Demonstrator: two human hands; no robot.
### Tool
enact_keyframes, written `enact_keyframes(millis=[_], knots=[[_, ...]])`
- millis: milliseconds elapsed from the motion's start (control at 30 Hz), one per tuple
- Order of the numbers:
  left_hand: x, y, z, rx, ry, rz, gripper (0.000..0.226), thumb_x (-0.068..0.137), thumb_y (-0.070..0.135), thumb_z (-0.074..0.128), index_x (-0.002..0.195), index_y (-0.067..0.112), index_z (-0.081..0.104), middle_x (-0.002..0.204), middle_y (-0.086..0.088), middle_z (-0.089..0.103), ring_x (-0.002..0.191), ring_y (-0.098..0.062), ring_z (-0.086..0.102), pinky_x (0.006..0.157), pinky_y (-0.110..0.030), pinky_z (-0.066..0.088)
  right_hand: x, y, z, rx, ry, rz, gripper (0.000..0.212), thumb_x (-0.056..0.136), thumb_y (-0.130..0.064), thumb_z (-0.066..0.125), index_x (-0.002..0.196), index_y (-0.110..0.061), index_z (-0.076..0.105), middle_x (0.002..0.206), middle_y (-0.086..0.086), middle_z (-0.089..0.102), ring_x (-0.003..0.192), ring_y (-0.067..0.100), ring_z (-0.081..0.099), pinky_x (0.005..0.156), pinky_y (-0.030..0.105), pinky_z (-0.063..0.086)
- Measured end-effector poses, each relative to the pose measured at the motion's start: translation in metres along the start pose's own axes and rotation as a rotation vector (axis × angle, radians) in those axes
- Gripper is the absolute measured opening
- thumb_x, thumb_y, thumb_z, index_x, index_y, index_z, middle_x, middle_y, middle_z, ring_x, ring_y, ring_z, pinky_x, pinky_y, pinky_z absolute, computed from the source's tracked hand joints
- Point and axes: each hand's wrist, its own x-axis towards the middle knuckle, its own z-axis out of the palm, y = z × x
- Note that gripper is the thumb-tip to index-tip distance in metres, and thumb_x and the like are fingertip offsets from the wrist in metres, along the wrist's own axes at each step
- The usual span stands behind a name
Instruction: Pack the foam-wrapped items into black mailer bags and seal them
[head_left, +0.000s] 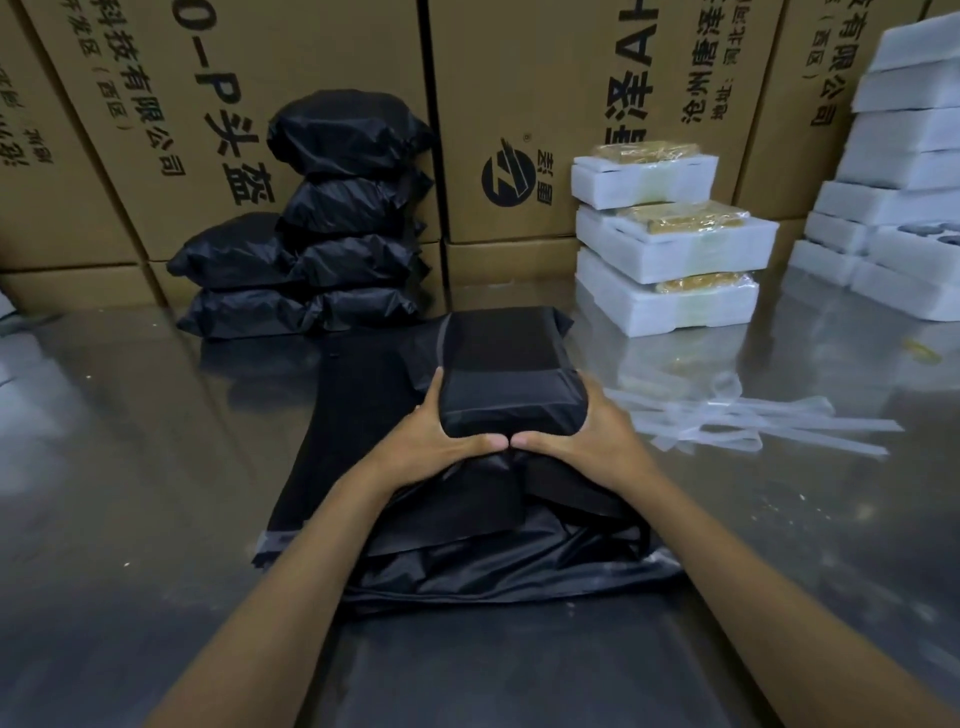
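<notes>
A packed black mailer bag (506, 369) lies on the steel table in front of me, its flap folded over the top. My left hand (441, 441) grips its near left corner and my right hand (592, 431) its near right corner; the two thumbs meet at the near edge. Under it lies a pile of empty flat black mailer bags (467, 530). Three foam-wrapped items (670, 260) are stacked at the back right. Several filled black bags (332, 223) are piled at the back left against the cartons.
Peeled white seal strips (753, 421) lie scattered to the right of the bag. More white foam blocks (904, 182) are stacked at the far right. Large cardboard cartons (519, 104) wall off the back. The steel table (130, 441) stretches out to the left.
</notes>
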Motion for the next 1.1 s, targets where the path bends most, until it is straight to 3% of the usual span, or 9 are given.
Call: enact_keyframes(millis=[67,167,367,600,767,867,933,1000,1100], knots=[[0.001,-0.005,0.003,0.111,0.004,-0.015,0.151,0.040,0.091,0.072,0.153,0.043,-0.016,0.164,0.012,0.015,0.153,-0.023,0.002,0.121,-0.043,0.013,0.000,0.001,-0.002,-0.141,0.000,0.002,0.133,0.037,-0.093,0.069,0.150,-0.033,0.033,0.142,-0.011,0.054,0.132,0.022,0.052,0.100,0.031,0.047],[0.000,-0.007,0.003,0.190,0.034,-0.025,0.152,0.039,0.093,0.070,0.151,0.043,-0.018,0.165,0.016,0.003,0.152,-0.022,-0.010,0.120,-0.043,0.014,0.001,0.003,-0.003,-0.344,0.043,-0.035,0.130,0.040,-0.098,0.061,0.148,-0.031,0.035,0.142,-0.004,0.057,0.130,0.028,0.052,0.107,0.044,0.043],[-0.006,-0.008,0.006,0.273,0.091,0.115,0.143,0.051,0.090,0.065,0.155,0.033,-0.015,0.162,0.000,0.026,0.150,-0.020,0.023,0.116,-0.044,0.034,0.000,0.009,0.000,-0.436,0.117,-0.087,0.126,0.042,-0.101,0.053,0.145,-0.031,0.035,0.132,-0.001,0.063,0.125,0.031,0.053,0.106,0.042,0.037],[-0.027,0.003,0.005,0.213,0.054,0.156,0.134,0.063,0.079,0.063,0.154,0.028,-0.022,0.159,0.001,0.034,0.147,-0.021,0.029,0.118,-0.040,0.031,-0.009,0.005,-0.008,-0.269,0.057,-0.099,0.112,0.055,-0.091,0.063,0.150,-0.040,0.031,0.134,0.003,0.063,0.127,0.027,0.054,0.104,0.045,0.045],[-0.057,-0.010,-0.011,0.300,-0.009,0.238,0.113,0.076,0.078,0.057,0.156,0.037,-0.011,0.163,0.013,0.020,0.148,-0.011,0.023,0.123,-0.038,0.021,-0.035,0.005,-0.033,-0.126,-0.145,-0.151,0.099,0.065,-0.086,0.062,0.150,-0.045,0.032,0.141,-0.021,0.054,0.130,0.007,0.053,0.107,0.033,0.046],[-0.086,-0.019,-0.036,0.370,0.071,0.322,0.072,0.089,0.065,0.051,0.151,0.048,0.020,0.159,0.018,0.026,0.145,-0.003,0.026,0.118,-0.030,0.029,-0.055,0.007,-0.060,-0.131,-0.081,-0.151,0.069,0.084,-0.067,0.059,0.144,-0.036,0.047,0.136,-0.014,0.060,0.125,0.008,0.058,0.103,0.028,0.047],[-0.107,-0.028,-0.050,0.409,0.066,0.411,0.050,0.101,0.030,0.053,0.141,0.054,0.037,0.154,0.024,0.034,0.143,0.003,0.030,0.117,-0.029,0.032,-0.075,0.013,-0.078,-0.299,-0.067,-0.246,0.043,0.098,-0.035,0.059,0.139,-0.042,0.048,0.133,-0.014,0.059,0.125,0.010,0.056,0.101,0.024,0.046],[-0.127,-0.039,-0.060,0.436,-0.055,0.414,0.074,0.094,-0.003,0.052,0.135,0.058,0.046,0.153,0.033,0.028,0.144,0.009,0.020,0.119,-0.026,0.025,-0.096,0.019,-0.089,-0.437,-0.193,-0.340,0.068,0.091,-0.006,0.057,0.142,-0.048,0.043,0.149,-0.015,0.046,0.141,0.008,0.039,0.115,0.032,0.034],[-0.150,-0.047,-0.061,0.352,-0.222,0.352,0.080,0.089,-0.006,0.059,0.130,0.062,0.049,0.152,0.042,0.016,0.145,0.013,0.006,0.117,-0.022,0.018,-0.117,0.021,-0.093,-0.390,-0.329,-0.381,0.085,0.083,0.005,0.053,0.144,-0.054,0.040,0.163,-0.019,0.019,0.153,0.001,0.006,0.123,0.035,0.011]])
